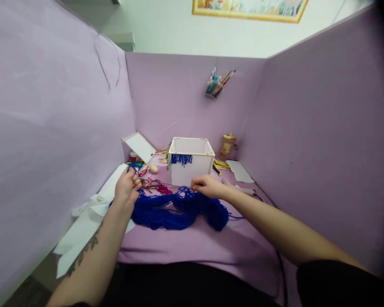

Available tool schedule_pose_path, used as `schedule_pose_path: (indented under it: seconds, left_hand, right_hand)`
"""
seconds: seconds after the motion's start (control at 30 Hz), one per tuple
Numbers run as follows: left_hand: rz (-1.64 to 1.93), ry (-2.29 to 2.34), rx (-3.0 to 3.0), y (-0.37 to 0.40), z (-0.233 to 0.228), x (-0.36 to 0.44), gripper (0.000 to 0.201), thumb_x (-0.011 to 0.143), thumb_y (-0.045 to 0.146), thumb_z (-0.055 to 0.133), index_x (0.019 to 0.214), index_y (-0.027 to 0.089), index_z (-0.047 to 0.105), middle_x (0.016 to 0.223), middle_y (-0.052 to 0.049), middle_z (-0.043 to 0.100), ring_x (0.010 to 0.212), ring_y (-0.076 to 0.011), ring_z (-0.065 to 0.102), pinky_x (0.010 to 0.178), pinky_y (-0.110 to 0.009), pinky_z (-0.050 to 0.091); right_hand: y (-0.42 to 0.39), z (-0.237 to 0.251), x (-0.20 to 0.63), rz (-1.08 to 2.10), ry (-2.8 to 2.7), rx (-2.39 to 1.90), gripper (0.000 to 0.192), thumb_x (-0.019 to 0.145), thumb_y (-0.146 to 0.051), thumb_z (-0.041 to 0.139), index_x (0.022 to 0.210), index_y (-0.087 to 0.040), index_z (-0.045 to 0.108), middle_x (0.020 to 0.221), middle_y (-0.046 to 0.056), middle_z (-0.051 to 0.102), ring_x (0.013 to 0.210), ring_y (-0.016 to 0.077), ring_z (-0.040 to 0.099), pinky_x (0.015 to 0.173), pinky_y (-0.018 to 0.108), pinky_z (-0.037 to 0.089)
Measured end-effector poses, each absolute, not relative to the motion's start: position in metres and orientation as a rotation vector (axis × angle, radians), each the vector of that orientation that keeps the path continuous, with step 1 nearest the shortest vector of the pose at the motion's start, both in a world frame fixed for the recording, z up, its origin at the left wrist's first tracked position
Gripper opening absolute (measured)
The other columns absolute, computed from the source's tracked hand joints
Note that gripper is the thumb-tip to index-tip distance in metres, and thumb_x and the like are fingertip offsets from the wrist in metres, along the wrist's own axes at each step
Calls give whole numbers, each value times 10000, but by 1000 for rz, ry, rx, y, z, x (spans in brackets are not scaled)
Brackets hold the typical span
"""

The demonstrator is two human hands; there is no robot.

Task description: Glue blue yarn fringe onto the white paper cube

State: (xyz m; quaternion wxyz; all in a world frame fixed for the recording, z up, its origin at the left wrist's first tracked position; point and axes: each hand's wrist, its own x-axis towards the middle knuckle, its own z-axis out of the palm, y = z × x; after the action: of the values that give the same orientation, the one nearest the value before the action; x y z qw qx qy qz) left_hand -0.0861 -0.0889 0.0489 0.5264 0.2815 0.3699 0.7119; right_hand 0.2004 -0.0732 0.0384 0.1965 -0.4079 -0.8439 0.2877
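A strand of blue yarn (166, 183) is stretched between my two hands. My left hand (127, 185) is closed on it, with some yarn looped about the fingers. At the other end my right hand (205, 186) pinches the strand in front of the white box. Below both hands a large loose hank of blue yarn (179, 211) lies across the pink cloth. The open-topped white box (192, 168) stands upright behind the hank, its edges trimmed with thin wooden sticks. Short blue yarn strands (181, 159) hang along the upper left of its front wall.
A framed white panel (140, 147) leans at the back left, near an egg-shaped object (154, 169). Crimson yarn (161, 187) lies behind the hank. White sheets (96, 217) line the left side. Yellow-black cutters (219, 167) and a glue gun (240, 186) are on the right.
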Motion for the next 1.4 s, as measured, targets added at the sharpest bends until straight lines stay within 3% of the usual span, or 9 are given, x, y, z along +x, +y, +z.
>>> schedule_pose_path:
  seconds: [0.13,0.27,0.37,0.47,0.7,0.83,0.97,1.17,1.4]
  left_hand:
    - [1653,969,757,-85,42,-89,281,823,191,604,684,211,361,433,127,233,317,-47,167,335,-168,124]
    - [1507,1275,1188,-82,45,-87,214,641,139,735,715,178,538,630,31,504,492,-95,462,423,-184,332]
    - [1630,1484,1606,-85,54,-70,279,592,127,751,844,180,646,979,-81,619,906,-224,604,760,-292,495]
    - [1444,1347,2038,-93,69,-35,298,707,255,704,997,194,672,1150,-111,626,1146,-283,546,1002,-395,416]
    - [894,1404,2286,-95,87,5,373,822,333,578,1165,203,644,854,-40,694,817,-210,636,798,-351,493]
    - [1018,1901,2370,-88,76,-32,290,843,339,535,1047,232,712,1040,-92,659,1051,-283,582,936,-413,445]
    - [929,2156,2267,-83,68,-78,438,781,494,606,1136,245,668,1287,-126,546,1209,-353,486,970,-479,423]
    - [626,1598,2378,-91,84,-107,527,693,470,706,1162,236,652,1154,-80,659,1048,-281,598,877,-374,481]
    - [809,731,2017,-126,116,20,730,716,339,745,1373,215,452,1083,-109,630,690,-111,587,594,-235,472]
  right_hand:
    - [-75,29,211,915,-2275,-1052,119,755,-249,538,677,-168,578,672,3,576,690,143,512,690,261,386]
    - [-73,38,212,1173,-1923,-1001,288,753,-453,597,704,-183,512,606,-33,477,564,106,411,573,244,328]
    - [-74,57,204,1406,-1631,-827,358,734,-511,644,772,-196,477,542,-70,412,491,85,359,529,236,300]
    - [-76,80,193,1519,-1531,-666,381,693,-453,730,847,-201,488,536,-84,426,476,78,383,509,226,304]
    - [-78,117,201,1450,-1514,-502,342,687,-294,778,919,-209,542,672,-28,624,506,67,476,477,197,318]
    - [-84,123,237,1351,-1401,-507,287,648,-243,784,841,-212,573,585,-53,570,471,60,429,461,194,274]
    - [-90,119,278,1260,-1335,-568,230,644,-210,756,811,-217,597,510,-75,514,414,47,364,459,199,285]
    - [-99,115,300,1202,-1325,-606,190,660,-176,705,820,-216,612,567,-47,604,368,29,338,401,178,257]
    - [-122,139,248,1351,-1647,-545,418,643,-131,691,1042,-240,630,1003,33,728,335,11,385,292,155,200]
